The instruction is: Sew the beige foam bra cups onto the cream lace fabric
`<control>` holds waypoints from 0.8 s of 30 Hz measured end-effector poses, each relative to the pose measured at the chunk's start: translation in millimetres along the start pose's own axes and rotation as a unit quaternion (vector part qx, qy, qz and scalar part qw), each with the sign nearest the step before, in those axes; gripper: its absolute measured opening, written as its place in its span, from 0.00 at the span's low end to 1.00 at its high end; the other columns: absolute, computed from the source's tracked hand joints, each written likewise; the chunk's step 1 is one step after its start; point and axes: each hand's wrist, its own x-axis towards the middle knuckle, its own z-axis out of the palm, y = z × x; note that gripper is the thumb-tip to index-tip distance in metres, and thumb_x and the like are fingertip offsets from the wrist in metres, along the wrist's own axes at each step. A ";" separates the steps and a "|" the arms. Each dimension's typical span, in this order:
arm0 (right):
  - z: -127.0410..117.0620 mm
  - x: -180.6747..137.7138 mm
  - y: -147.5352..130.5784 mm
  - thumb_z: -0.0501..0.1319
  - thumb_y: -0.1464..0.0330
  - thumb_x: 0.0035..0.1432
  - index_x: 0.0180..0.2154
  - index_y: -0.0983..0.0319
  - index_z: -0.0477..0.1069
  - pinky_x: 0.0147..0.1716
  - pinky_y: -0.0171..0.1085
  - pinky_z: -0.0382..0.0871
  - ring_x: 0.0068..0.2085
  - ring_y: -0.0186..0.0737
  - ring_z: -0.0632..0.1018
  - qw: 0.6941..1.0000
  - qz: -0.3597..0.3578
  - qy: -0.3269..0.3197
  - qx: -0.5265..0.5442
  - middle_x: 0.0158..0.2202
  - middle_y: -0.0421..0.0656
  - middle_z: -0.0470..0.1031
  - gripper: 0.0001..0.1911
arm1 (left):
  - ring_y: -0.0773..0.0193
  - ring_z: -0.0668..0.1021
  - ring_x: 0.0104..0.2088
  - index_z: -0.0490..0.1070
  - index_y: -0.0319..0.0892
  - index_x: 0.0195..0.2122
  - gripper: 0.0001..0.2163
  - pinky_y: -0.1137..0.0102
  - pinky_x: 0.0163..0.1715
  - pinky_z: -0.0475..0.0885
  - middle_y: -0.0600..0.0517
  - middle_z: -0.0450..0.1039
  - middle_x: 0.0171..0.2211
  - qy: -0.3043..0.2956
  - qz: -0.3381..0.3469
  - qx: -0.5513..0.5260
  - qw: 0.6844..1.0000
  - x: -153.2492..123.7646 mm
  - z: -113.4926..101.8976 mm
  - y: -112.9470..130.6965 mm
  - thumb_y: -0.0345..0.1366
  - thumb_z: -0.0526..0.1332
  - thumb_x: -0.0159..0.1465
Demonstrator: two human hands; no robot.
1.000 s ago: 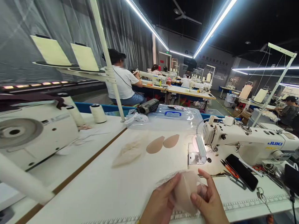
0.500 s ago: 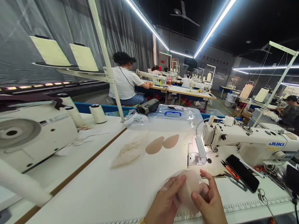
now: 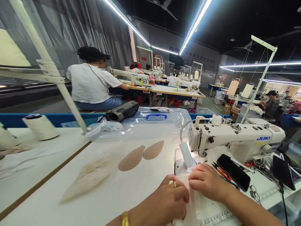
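Observation:
My left hand point(image 3: 167, 201) and my right hand point(image 3: 207, 182) lie knuckles up, side by side, on the white table point(image 3: 122, 194) just in front of the sewing machine's needle plate point(image 3: 181, 164). Both have their fingers curled down onto a pale lace fabric piece point(image 3: 199, 210) that shows beneath and between them. The white JUKI sewing machine point(image 3: 235, 138) stands right behind my right hand. Two beige cup-shaped fabric pieces point(image 3: 141, 154) lie flat on the table ahead of my left hand, with a heap of cream lace point(image 3: 90, 175) to their left.
A black phone point(image 3: 233, 172) and red-handled snips point(image 3: 221, 171) lie right of my right hand. A clear plastic bin with a blue handle point(image 3: 155, 117) sits behind the table, a thread cone point(image 3: 41, 127) at left. Other people sew at tables farther back.
The view has swung right and moved closer. My hands have turned over and pressed down on the table near the needle plate; the beige cup they held up is now hidden under them.

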 end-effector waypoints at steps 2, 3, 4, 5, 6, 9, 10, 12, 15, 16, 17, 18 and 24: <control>4.8 6.2 17.9 0.62 0.74 0.72 0.36 0.57 0.73 0.37 0.38 0.64 0.42 0.41 0.74 0.997 -0.020 -0.032 -0.071 0.40 0.39 0.82 0.10 | 0.55 0.79 0.43 0.79 0.51 0.28 0.10 0.50 0.62 0.60 0.56 0.81 0.45 -0.071 0.031 0.132 0.988 13.8 -7.2 -14.8 0.26 0.68 0.51; 7.5 7.3 23.0 0.63 0.75 0.71 0.34 0.58 0.72 0.35 0.38 0.63 0.42 0.40 0.74 0.996 -0.010 -0.037 -0.078 0.39 0.39 0.82 0.10 | 0.56 0.78 0.42 0.79 0.51 0.30 0.12 0.51 0.59 0.62 0.56 0.80 0.45 -0.089 0.040 0.172 0.980 19.2 -10.3 -21.1 0.24 0.67 0.50; 9.3 7.1 25.7 0.62 0.78 0.69 0.34 0.58 0.72 0.35 0.37 0.62 0.42 0.40 0.74 0.997 0.008 -0.035 -0.072 0.38 0.39 0.82 0.11 | 0.57 0.78 0.40 0.79 0.51 0.30 0.13 0.52 0.56 0.64 0.57 0.80 0.44 -0.097 0.043 0.188 0.977 23.2 -12.5 -26.6 0.23 0.66 0.49; 9.8 6.0 26.1 0.61 0.80 0.67 0.34 0.58 0.72 0.36 0.37 0.63 0.42 0.40 0.75 0.998 0.027 -0.031 -0.055 0.38 0.39 0.82 0.12 | 0.58 0.78 0.38 0.78 0.52 0.31 0.15 0.53 0.54 0.66 0.58 0.80 0.43 -0.099 0.042 0.192 0.976 25.8 -13.6 -31.2 0.23 0.66 0.48; 8.8 4.4 24.9 0.59 0.82 0.66 0.35 0.58 0.73 0.38 0.37 0.64 0.42 0.39 0.75 0.998 0.044 -0.027 -0.032 0.38 0.38 0.82 0.13 | 0.58 0.78 0.37 0.78 0.52 0.31 0.15 0.55 0.51 0.67 0.58 0.80 0.42 -0.096 0.039 0.196 0.975 27.0 -13.3 -34.9 0.22 0.66 0.47; -0.4 0.6 17.1 0.56 0.83 0.64 0.39 0.58 0.74 0.40 0.37 0.64 0.40 0.39 0.75 0.998 0.061 -0.030 0.018 0.40 0.38 0.83 0.15 | 0.57 0.77 0.38 0.78 0.52 0.30 0.15 0.56 0.49 0.68 0.58 0.79 0.40 -0.079 0.023 0.230 0.970 25.9 -6.3 -41.7 0.23 0.66 0.47; -3.8 0.4 14.8 0.56 0.82 0.64 0.38 0.58 0.73 0.40 0.37 0.64 0.39 0.39 0.75 0.997 0.066 -0.035 0.022 0.40 0.39 0.83 0.15 | 0.56 0.77 0.39 0.78 0.52 0.30 0.14 0.56 0.50 0.68 0.57 0.78 0.40 -0.070 0.015 0.241 0.968 25.0 -2.8 -42.7 0.23 0.66 0.47; -8.1 1.6 12.2 0.56 0.82 0.63 0.37 0.58 0.73 0.38 0.37 0.63 0.39 0.40 0.75 0.996 0.078 -0.043 0.018 0.40 0.39 0.82 0.14 | 0.55 0.76 0.40 0.79 0.52 0.31 0.14 0.56 0.52 0.67 0.56 0.78 0.40 -0.057 0.002 0.254 0.966 23.5 3.8 -43.6 0.24 0.67 0.47; -8.3 4.3 13.1 0.56 0.82 0.62 0.34 0.58 0.70 0.36 0.37 0.62 0.37 0.40 0.73 0.994 0.097 -0.053 0.002 0.36 0.39 0.80 0.13 | 0.54 0.76 0.42 0.79 0.52 0.32 0.13 0.53 0.56 0.65 0.55 0.78 0.41 -0.047 -0.004 0.261 0.964 23.7 9.5 -43.6 0.26 0.67 0.48; -7.3 4.7 14.0 0.56 0.82 0.62 0.33 0.59 0.69 0.36 0.38 0.62 0.36 0.40 0.72 0.993 0.102 -0.057 -0.008 0.34 0.39 0.79 0.13 | 0.53 0.76 0.43 0.79 0.52 0.32 0.13 0.52 0.57 0.64 0.55 0.78 0.41 -0.044 -0.003 0.262 0.964 24.3 10.2 -43.6 0.27 0.67 0.48; -6.3 4.8 14.9 0.56 0.82 0.61 0.32 0.59 0.69 0.35 0.38 0.61 0.35 0.40 0.71 0.992 0.106 -0.062 -0.017 0.32 0.39 0.77 0.13 | 0.53 0.76 0.44 0.79 0.53 0.33 0.12 0.51 0.58 0.64 0.55 0.78 0.41 -0.038 -0.005 0.265 0.964 24.9 10.4 -43.5 0.27 0.66 0.49; -5.4 4.6 15.7 0.56 0.82 0.61 0.32 0.59 0.68 0.35 0.38 0.60 0.34 0.40 0.70 0.991 0.111 -0.067 -0.026 0.31 0.39 0.76 0.13 | 0.52 0.76 0.45 0.78 0.53 0.33 0.12 0.51 0.58 0.63 0.55 0.79 0.41 -0.032 -0.008 0.266 0.963 25.6 10.2 -43.5 0.28 0.66 0.50; -4.3 2.6 16.0 0.55 0.83 0.60 0.35 0.58 0.69 0.38 0.38 0.60 0.35 0.40 0.70 0.990 0.121 -0.069 -0.038 0.33 0.39 0.76 0.14 | 0.55 0.77 0.43 0.79 0.53 0.34 0.13 0.47 0.62 0.59 0.56 0.79 0.46 -0.027 -0.007 0.260 0.965 27.1 7.6 -44.4 0.28 0.63 0.50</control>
